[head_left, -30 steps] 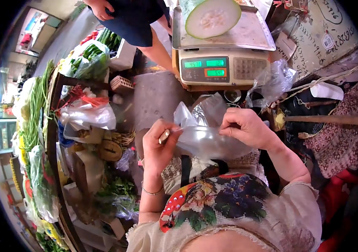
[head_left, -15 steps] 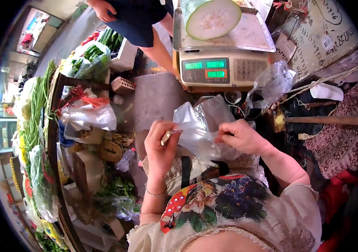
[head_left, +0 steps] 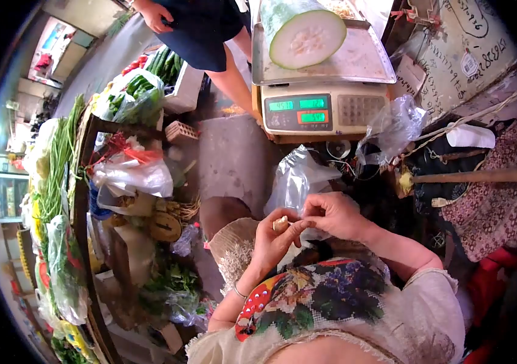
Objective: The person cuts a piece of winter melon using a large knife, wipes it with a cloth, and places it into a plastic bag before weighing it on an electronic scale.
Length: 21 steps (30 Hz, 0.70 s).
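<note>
My left hand, wearing a large ring, is closed on the gathered edge of a clear plastic bag. Right beside it, my right hand pinches the same edge, and the fingertips of both hands meet. The bag hangs out beyond my hands, over the floor below the scale. A cut winter melon lies on the metal tray of the digital scale, its pale seeded face toward me.
A person stands beside the scale at the upper left. Vegetables in bags line a rack on the left, with white plastic bags hanging from it. A wooden stick juts in from the right.
My hands have come together, the right one moving left and both slightly down. The bag, spread between them before, is now bunched at their fingertips. The view has shifted slightly.
</note>
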Available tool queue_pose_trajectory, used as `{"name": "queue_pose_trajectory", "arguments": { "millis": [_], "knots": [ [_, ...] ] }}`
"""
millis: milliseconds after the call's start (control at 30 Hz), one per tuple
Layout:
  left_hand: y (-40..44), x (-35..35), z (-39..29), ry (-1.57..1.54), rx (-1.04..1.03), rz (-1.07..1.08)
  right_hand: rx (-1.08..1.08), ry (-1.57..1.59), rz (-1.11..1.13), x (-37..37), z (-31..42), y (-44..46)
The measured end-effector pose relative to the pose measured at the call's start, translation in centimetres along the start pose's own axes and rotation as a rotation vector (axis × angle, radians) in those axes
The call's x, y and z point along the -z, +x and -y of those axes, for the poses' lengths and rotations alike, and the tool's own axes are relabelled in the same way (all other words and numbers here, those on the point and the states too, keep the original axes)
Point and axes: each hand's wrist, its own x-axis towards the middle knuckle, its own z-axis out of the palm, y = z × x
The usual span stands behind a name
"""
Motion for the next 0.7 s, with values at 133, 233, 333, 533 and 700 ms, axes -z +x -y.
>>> {"name": "queue_pose_trajectory", "arguments": {
  "millis": [133, 233, 333, 533, 700],
  "knots": [
    [0.3, 0.1, 0.6, 0.009, 0.037, -0.014, 0.265, -0.183, -0.126, -1.1, -1.3, 0.0],
    [0.0, 0.5, -0.2, -0.013, 0.061, 0.037, 0.093, 0.056, 0.019, -0.3, -0.7, 0.1],
    [0.1, 0.1, 0.5, -0.027, -0.102, -0.002, -0.154, 0.488, 0.183, 0.5, 0.2, 0.4],
    [0.4, 0.3, -0.6, 0.081, -0.309, 0.068, -0.129, 0.769, 0.136, 1.5, 0.5, 0.6],
    [0.5, 0.8, -1.4, 0.026, -0.247, 0.075, -0.13, 0.705, 0.086, 1.9, 0.8, 0.6]
  ]
}}
